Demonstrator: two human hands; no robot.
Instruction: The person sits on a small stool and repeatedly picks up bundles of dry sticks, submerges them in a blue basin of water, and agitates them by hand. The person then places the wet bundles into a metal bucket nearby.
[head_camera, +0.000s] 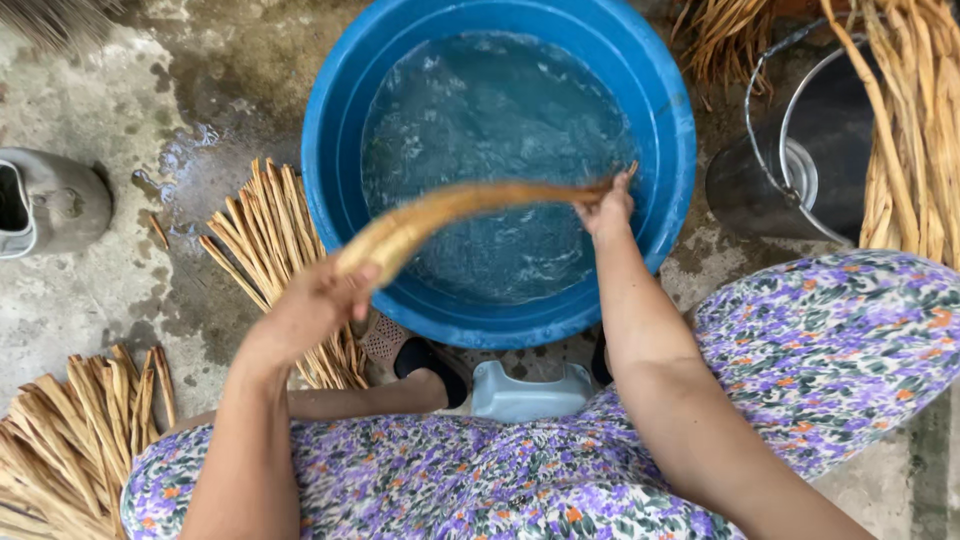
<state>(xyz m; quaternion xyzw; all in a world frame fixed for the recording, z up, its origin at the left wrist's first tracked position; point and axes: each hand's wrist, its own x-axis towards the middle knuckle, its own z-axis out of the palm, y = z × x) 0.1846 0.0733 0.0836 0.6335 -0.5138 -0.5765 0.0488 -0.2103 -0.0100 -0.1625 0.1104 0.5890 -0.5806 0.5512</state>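
Both hands hold one long tan strip of plant fibre (470, 205) stretched over the blue basin (345, 200) of water: the left hand (320, 305) has its grip closed around the thick, blurred end near the basin's near rim, and the right hand (606, 208) pinches the thin end just inside the right wall, fingers closed on it. The strip hangs in a shallow arc above the water, apparently not touching it. The strip looks wet, so I judge it could slide out of the thin-end pinch and drop into the water, or whip against the rim and splash the concrete floor (90, 300), already damp around the basin. A hard pull might also tear the narrow end. Room is tight: a bundle of strips (265, 235) lies touching the basin's left side, another pile (70, 440) sits near the left elbow, a metal bucket (800, 160) stands just to the right with dry stalks (915, 130) leaning over it, and a small plastic stool (530, 392) sits between the knees. The freest space lies above the basin itself.
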